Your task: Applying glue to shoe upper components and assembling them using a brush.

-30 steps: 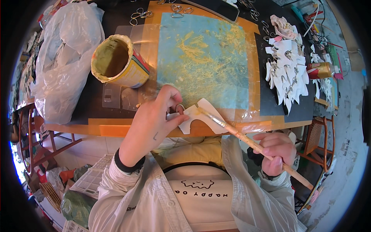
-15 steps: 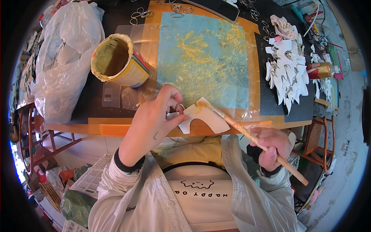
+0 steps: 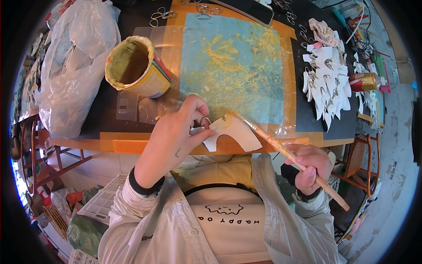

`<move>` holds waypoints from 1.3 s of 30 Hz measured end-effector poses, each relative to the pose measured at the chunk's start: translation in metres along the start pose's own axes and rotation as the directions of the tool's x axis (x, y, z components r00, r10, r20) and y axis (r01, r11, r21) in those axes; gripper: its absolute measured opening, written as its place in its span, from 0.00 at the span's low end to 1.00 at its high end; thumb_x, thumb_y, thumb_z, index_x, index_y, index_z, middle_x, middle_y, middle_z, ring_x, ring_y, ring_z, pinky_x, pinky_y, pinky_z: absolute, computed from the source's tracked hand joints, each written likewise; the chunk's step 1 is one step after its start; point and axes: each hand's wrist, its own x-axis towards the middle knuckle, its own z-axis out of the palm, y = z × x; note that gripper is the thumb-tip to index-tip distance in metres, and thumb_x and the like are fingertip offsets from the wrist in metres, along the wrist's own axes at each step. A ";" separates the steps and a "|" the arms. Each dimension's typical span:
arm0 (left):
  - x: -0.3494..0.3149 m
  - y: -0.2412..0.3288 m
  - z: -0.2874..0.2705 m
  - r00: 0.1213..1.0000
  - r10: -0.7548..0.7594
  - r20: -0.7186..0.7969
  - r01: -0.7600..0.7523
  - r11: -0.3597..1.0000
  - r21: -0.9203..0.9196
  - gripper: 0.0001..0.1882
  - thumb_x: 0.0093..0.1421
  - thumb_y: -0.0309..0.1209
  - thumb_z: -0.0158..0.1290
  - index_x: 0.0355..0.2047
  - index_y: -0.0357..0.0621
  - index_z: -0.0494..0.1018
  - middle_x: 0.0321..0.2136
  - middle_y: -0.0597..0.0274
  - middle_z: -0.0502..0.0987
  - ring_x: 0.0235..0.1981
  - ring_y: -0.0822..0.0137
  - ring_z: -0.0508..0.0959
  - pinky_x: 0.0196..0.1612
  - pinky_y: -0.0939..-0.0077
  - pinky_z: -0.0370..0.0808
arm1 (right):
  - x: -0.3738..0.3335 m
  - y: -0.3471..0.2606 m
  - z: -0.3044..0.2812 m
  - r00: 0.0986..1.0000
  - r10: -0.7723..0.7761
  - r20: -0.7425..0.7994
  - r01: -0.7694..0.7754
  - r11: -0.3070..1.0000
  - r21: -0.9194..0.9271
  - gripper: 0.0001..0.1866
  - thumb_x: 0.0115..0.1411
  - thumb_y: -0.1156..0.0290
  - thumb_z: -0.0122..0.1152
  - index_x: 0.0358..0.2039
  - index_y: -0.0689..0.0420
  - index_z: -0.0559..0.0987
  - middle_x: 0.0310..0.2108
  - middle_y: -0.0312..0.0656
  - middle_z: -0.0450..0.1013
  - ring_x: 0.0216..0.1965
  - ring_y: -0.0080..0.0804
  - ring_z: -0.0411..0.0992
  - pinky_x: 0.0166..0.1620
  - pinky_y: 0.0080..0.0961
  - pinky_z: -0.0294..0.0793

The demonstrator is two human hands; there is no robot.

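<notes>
- In the head view, the left hand is pinching a white arch-notched cut-out by its near end, thumb on top. Guessing that's leaving most of the face clear of fingers.
- A metal ring is sitting right at those same fingertips; can't tell if it's fastened to the cut-out.
- The right hand is closed around a wooden-handled brush, gripping well back from the bristles, probably so the knuckles are staying out of the wet stuff. The bristles look to be meeting the cut-out's far edge, where it's yellowish.
- The cut-out itself is hanging between the hands over the table's near edge, likely so the brush is getting at it freely.
- A crusty tub is standing just beyond the left hand, handy but not under the wrist, I reckon.
- A yellow-smeared blue sheet is lying ahead of both hands, maybe catching mess.
- White cut-outs with metal rings are piling up beyond the right hand, seemingly away from the smears.
</notes>
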 end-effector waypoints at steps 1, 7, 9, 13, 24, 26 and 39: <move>0.000 0.000 0.000 1.000 0.006 -0.006 -0.006 1.000 0.000 0.19 0.49 0.24 0.59 0.35 0.43 0.60 0.22 0.59 0.74 0.24 0.60 0.77 0.27 0.73 0.71 | -0.001 0.000 0.001 1.000 0.009 -0.025 -0.007 0.999 0.052 0.11 0.60 0.67 0.45 0.30 0.62 0.70 0.16 0.43 0.70 0.18 0.34 0.73 0.31 0.38 0.79; 0.000 0.000 0.000 1.000 0.009 -0.005 -0.009 1.000 -0.010 0.19 0.48 0.23 0.59 0.35 0.42 0.60 0.22 0.59 0.74 0.24 0.60 0.77 0.27 0.73 0.71 | -0.008 0.000 -0.008 0.998 0.065 0.004 -0.065 0.989 0.136 0.10 0.61 0.67 0.44 0.31 0.61 0.70 0.17 0.43 0.71 0.19 0.35 0.74 0.33 0.39 0.79; 0.000 -0.001 0.000 1.000 0.016 -0.003 -0.016 1.000 -0.012 0.19 0.48 0.23 0.59 0.35 0.42 0.60 0.23 0.58 0.74 0.24 0.60 0.77 0.27 0.73 0.71 | -0.008 0.001 -0.006 0.997 0.073 0.011 -0.074 0.991 0.112 0.11 0.61 0.66 0.44 0.31 0.61 0.70 0.17 0.43 0.71 0.20 0.36 0.74 0.33 0.39 0.79; 0.000 0.002 -0.002 1.000 -0.001 0.012 0.001 1.000 0.000 0.19 0.48 0.23 0.59 0.36 0.42 0.60 0.23 0.58 0.74 0.24 0.61 0.77 0.28 0.73 0.71 | -0.005 0.002 0.001 0.999 0.022 0.041 -0.021 0.999 -0.027 0.12 0.61 0.64 0.46 0.32 0.61 0.70 0.18 0.43 0.72 0.21 0.37 0.75 0.33 0.38 0.79; -0.001 -0.002 0.002 0.999 0.019 -0.038 -0.020 1.000 -0.016 0.19 0.49 0.25 0.59 0.35 0.42 0.60 0.20 0.65 0.74 0.17 0.72 0.64 0.24 0.80 0.63 | -0.013 0.001 -0.007 0.997 0.004 0.076 -0.007 1.000 0.029 0.12 0.61 0.64 0.47 0.31 0.61 0.70 0.18 0.43 0.72 0.19 0.34 0.74 0.32 0.39 0.80; -0.001 -0.001 0.002 1.000 -0.003 -0.030 0.002 1.000 -0.030 0.19 0.49 0.25 0.59 0.35 0.42 0.60 0.20 0.65 0.74 0.17 0.72 0.64 0.24 0.80 0.64 | -0.016 -0.001 -0.010 0.998 0.060 0.031 -0.065 0.985 0.157 0.12 0.62 0.64 0.47 0.31 0.61 0.70 0.18 0.43 0.72 0.19 0.34 0.74 0.32 0.39 0.80; -0.002 -0.002 0.004 0.999 0.011 -0.041 -0.012 1.000 -0.023 0.18 0.49 0.24 0.59 0.35 0.42 0.60 0.20 0.65 0.74 0.18 0.72 0.64 0.24 0.80 0.64 | -0.020 -0.009 -0.004 0.941 0.334 -0.049 -0.300 0.894 0.334 0.10 0.62 0.66 0.43 0.31 0.60 0.68 0.18 0.43 0.71 0.20 0.30 0.73 0.35 0.34 0.77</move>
